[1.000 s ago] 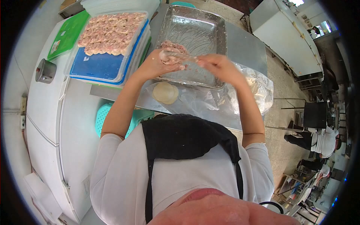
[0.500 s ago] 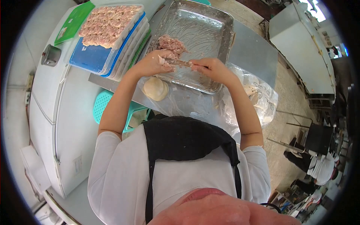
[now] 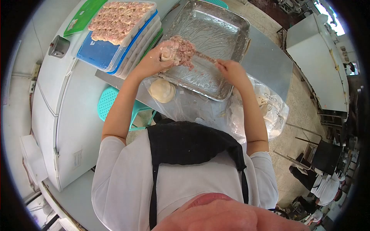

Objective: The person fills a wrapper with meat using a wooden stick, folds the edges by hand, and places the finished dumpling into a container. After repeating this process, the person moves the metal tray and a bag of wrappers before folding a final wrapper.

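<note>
One shirt (image 3: 119,177): plain, pale grey-white, with short, loose sleeves (image 3: 111,152) ending near the elbows. One apron (image 3: 185,140): black cloth, bib edge slack and curved, narrow black straps (image 3: 154,192) at the bib's two corners.

Working kitchen: minced meat (image 3: 185,50), metal worktable (image 3: 269,63), food boxes (image 3: 97,51).

Pink meat (image 3: 187,50), cream dough discs (image 3: 162,91), silvery tray (image 3: 216,32)

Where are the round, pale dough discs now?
In the head view, the dough discs lie slightly left of centre, on clear plastic, just below the rectangular silver metal tray.
</note>
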Tool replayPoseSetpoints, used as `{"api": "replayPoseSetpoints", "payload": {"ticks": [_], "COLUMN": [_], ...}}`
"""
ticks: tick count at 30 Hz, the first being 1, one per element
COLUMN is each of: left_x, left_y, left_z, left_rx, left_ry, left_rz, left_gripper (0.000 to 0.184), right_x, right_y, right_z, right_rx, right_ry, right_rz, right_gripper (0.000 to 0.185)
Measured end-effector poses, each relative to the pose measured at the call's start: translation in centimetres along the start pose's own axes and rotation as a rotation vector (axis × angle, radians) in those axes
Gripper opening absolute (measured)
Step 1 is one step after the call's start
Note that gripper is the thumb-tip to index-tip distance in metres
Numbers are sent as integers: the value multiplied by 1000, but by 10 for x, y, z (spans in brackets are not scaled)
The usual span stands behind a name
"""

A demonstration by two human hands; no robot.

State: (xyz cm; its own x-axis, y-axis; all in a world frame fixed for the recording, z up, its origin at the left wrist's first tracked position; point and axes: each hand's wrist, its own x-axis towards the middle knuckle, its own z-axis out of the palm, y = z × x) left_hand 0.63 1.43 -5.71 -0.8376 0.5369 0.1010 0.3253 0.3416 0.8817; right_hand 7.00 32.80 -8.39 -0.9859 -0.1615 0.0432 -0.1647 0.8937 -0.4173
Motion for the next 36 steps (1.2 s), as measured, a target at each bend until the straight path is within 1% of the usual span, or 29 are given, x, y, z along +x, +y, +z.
{"api": "replayPoseSetpoints", "payload": {"ticks": [1,2,3,4,5,6,7,9,10,11,12,13,14,15,16,18,20,22,23,24,26,28,29,30,31,32,33,34,36], "left_x": [0,-1,0,2,4,6,9,16,15,13,12,13,15,17,19,21,18,12,1,-4,-8,-10,-13,-16,-15,-14,-12,-10,-8], "left_y": [4,10,16,22,27,30,29,24,23,23,21,16,9,1,-3,-12,-25,-25,-20,-16,-9,12,29,40,42,42,43,46,51], "left_z": [1,2,2,2,1,2,3,3,5,6,6,6,6,6,5,5,12,14,14,12,3,-6,-7,-9,-11,-13,-16,-19,-26], "left_rx": [-4,24,54,53,70,87,85,110,108,89,71,72,-49,-172,-177,-85,-39,9,83,152,60,-31,-7,17,13,30,46,41,118], "left_ry": [0,37,73,72,-22,-115,-117,-241,-235,-203,-174,-170,-151,-133,-128,-111,-135,-149,-46,57,5,-43,-14,14,12,-76,-165,-168,-231], "left_rz": [1,103,204,205,154,103,106,336,337,243,151,154,-37,-227,-225,-156,-142,-115,-25,68,52,45,169,291,298,316,334,343,570], "left_gripper": [56,53,49,49,46,42,42,34,34,34,33,33,33,33,33,40,43,47,50,53,55,57,54,52,52,49,46,46,34], "right_x": [0,-2,-5,-9,-12,-13,-14,-9,-6,-7,-10,-13,-17,-21,-22,-15,-10,-2,-6,-11,-20,-22,-24,-29,-34,-36,-36,-36,-31], "right_y": [-2,-8,-17,-25,-38,-54,-62,-58,-59,-58,-60,-63,-70,-81,-90,-86,-56,-4,0,-1,-3,-11,-22,-40,-57,-76,-96,-109,-115], "right_z": [-12,-24,-34,-39,-38,-34,-32,-28,-28,-34,-47,-55,-54,-50,-47,-16,24,39,32,20,-2,-27,-40,-51,-58,-59,-56,-54,-45], "right_rx": [185,182,382,584,584,534,482,439,396,393,204,13,10,49,87,-12,-102,-433,-432,-333,-237,246,240,435,630,624,486,346,281], "right_ry": [54,53,29,6,8,-9,-26,-34,-42,-45,25,95,94,201,308,294,281,43,49,75,93,172,176,119,61,66,74,79,84], "right_rz": [11,11,-66,-142,-140,-209,-277,-319,-368,-372,-317,-260,-263,-225,-188,-255,-308,-91,-87,-29,34,56,56,6,-44,-40,-164,-285,-313], "right_gripper": [34,34,34,35,35,33,31,31,30,30,29,28,28,26,24,22,21,23,23,26,29,27,27,29,30,30,29,28,27]}}
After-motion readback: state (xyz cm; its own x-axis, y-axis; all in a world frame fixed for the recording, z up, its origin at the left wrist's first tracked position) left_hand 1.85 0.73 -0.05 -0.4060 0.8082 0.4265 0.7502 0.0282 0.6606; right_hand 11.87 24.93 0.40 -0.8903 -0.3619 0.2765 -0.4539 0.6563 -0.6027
